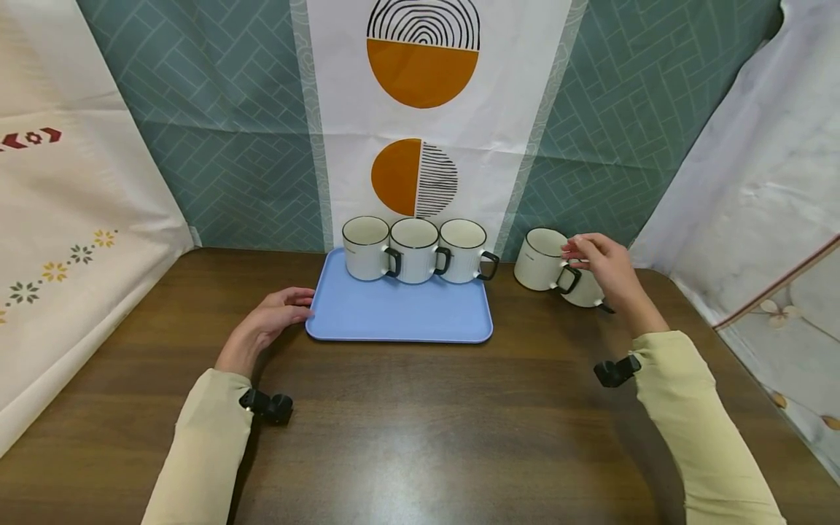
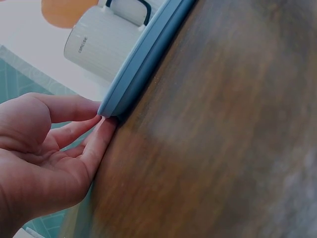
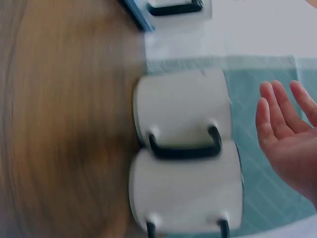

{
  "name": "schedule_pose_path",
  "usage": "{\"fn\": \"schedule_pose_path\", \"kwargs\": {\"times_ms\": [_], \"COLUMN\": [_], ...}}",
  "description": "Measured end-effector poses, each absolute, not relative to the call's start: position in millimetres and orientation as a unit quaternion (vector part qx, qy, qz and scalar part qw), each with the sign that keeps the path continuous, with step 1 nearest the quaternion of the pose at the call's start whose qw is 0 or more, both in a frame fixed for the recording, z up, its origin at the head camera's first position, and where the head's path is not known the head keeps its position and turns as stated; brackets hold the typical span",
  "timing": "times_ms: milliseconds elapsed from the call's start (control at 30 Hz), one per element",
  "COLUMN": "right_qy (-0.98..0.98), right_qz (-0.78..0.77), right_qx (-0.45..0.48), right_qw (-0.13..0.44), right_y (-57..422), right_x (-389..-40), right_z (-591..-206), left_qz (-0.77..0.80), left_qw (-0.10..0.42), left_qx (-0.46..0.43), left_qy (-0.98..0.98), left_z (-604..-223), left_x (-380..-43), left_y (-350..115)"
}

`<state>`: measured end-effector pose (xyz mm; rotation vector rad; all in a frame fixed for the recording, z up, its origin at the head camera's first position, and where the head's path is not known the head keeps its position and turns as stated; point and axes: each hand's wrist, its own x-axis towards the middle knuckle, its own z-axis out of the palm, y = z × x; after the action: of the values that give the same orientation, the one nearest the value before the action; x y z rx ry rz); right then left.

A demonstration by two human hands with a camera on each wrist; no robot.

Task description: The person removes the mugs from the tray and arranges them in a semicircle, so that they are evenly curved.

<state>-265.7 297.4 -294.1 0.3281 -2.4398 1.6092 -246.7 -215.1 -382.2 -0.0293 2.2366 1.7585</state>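
Note:
My left hand is at the left edge of a light blue tray; in the left wrist view its fingertips pinch the tray's rim. Three cream mugs with dark rims and black handles stand in a row along the tray's back: a left mug, a middle mug and a right mug. Right of the tray, a similar mug stands on the table beside another mug, partly hidden by my right hand. That hand hovers above these two, fingers loosely extended, holding nothing.
The brown wooden table extends in front of the tray. Behind it hangs a patterned green and white cloth. Light cloths drape at the left and right. A small black device is strapped to each wrist.

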Motion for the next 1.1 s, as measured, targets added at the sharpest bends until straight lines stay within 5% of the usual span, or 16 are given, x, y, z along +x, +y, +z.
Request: {"fn": "schedule_pose_path", "kwargs": {"times_ms": [400, 833, 1100], "right_qy": [-0.850, -0.776, -0.810], "right_qz": [0.516, 0.631, 0.585], "right_qx": [0.107, 0.006, 0.049], "right_qw": [-0.002, -0.005, -0.001], "right_y": [237, 199, 185], "right_x": [-295, -324, -330], "right_z": [-314, -355, -360], "left_qz": [0.621, 0.617, 0.616], "left_qw": [0.145, 0.139, 0.143], "left_qx": [-0.010, 0.001, -0.005], "left_qy": [0.770, 0.775, 0.774], "left_z": [-377, -383, -383], "left_x": [-246, -245, -246], "left_y": [-213, -214, -219]}}
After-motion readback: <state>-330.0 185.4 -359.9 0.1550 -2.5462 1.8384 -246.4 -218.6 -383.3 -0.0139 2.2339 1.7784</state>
